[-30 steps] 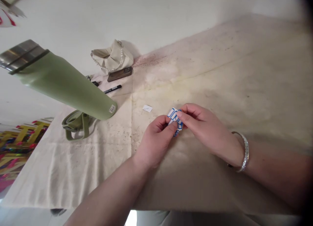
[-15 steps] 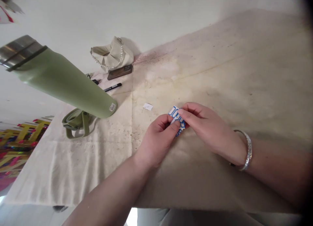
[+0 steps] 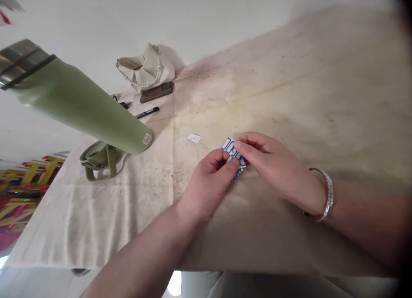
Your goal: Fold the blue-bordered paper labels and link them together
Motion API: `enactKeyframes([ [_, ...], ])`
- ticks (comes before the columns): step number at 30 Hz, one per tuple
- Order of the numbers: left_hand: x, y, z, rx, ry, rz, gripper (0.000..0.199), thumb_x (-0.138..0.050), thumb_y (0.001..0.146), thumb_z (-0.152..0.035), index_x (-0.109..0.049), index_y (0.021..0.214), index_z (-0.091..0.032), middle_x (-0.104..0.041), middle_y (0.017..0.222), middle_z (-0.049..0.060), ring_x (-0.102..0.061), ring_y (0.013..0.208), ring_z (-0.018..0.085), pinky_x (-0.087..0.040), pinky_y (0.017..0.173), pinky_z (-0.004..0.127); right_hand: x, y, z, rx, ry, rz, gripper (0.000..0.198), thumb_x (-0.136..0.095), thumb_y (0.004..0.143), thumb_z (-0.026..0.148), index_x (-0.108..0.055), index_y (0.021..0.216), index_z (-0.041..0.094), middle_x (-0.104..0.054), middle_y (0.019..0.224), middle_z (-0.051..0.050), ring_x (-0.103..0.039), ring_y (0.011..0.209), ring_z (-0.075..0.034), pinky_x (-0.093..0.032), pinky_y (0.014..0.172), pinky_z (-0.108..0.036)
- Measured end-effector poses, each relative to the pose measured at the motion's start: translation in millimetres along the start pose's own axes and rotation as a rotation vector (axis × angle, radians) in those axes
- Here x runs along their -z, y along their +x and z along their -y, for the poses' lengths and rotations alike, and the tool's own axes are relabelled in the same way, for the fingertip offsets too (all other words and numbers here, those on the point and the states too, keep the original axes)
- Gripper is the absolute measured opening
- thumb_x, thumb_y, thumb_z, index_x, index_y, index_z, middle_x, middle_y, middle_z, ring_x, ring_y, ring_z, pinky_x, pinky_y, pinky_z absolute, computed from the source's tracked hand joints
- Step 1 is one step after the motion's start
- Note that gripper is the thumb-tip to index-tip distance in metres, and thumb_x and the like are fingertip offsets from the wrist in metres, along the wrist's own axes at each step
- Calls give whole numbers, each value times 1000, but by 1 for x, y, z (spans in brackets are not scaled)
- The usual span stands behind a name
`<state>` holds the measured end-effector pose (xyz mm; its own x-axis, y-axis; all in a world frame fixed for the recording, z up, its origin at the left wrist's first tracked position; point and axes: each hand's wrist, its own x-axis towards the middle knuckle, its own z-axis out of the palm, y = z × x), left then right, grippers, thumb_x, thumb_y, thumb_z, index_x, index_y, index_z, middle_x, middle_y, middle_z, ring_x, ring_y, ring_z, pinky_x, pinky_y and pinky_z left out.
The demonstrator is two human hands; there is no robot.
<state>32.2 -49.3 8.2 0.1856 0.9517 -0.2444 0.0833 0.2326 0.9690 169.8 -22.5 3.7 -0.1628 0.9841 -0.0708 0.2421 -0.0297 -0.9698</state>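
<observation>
Between both hands is a small white piece with blue outlined lettering point(image 3: 228, 145), like a paper cutout or sticker; its exact kind I cannot tell. My left hand point(image 3: 210, 182) pinches its lower part, thumb on top. My right hand point(image 3: 273, 169), with a silver bangle point(image 3: 328, 195) at the wrist, grips its right side between thumb and fingers. The fingertips cover much of the piece, and a bit of red shows by the right fingers. A small white paper slip point(image 3: 194, 138) lies on the table just beyond my left hand.
A tall green bottle point(image 3: 86, 104) with a steel top stands at the left, its green strapped lid point(image 3: 99, 160) beside it. Farther back are a black pen point(image 3: 148, 112), a phone point(image 3: 157, 92) and a cream handbag point(image 3: 146, 70) near the wall. A stained beige cloth point(image 3: 273, 104) covers the table.
The view has shifted slightly. Both hands keep their hold on the lettered piece, and slightly more of its upper left lettering shows.
</observation>
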Motion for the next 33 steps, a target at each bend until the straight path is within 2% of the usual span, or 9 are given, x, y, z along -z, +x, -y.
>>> enactKeyframes([
  [16, -1, -1, -1, 6, -21, 35, 18, -55, 84, -34, -55, 80, -17, -48, 70, -3, -37, 58, 6, -28, 51, 21, 0, 0, -4, 23, 2, 22, 25, -47, 86, 40, -53, 70, 22, -51, 67, 2, -47, 65, -14, -36, 57, -28],
  [23, -5, -3, -1, 23, -20, 20, 18, -55, 84, -33, -54, 78, -16, -49, 69, -2, -38, 59, 6, -28, 51, 21, 1, -1, 3, -2, -38, 14, 25, -48, 85, 36, -51, 65, 22, -50, 64, 2, -46, 63, -13, -34, 55, -28],
  [33, -6, -7, -1, 47, -24, 17, 20, -57, 83, -35, -54, 75, -17, -49, 66, -2, -37, 55, 6, -26, 50, 23, 1, 0, -1, 24, -41, 54, 21, -48, 85, 37, -55, 70, 24, -57, 71, 1, -52, 68, -15, -39, 59, -29],
])
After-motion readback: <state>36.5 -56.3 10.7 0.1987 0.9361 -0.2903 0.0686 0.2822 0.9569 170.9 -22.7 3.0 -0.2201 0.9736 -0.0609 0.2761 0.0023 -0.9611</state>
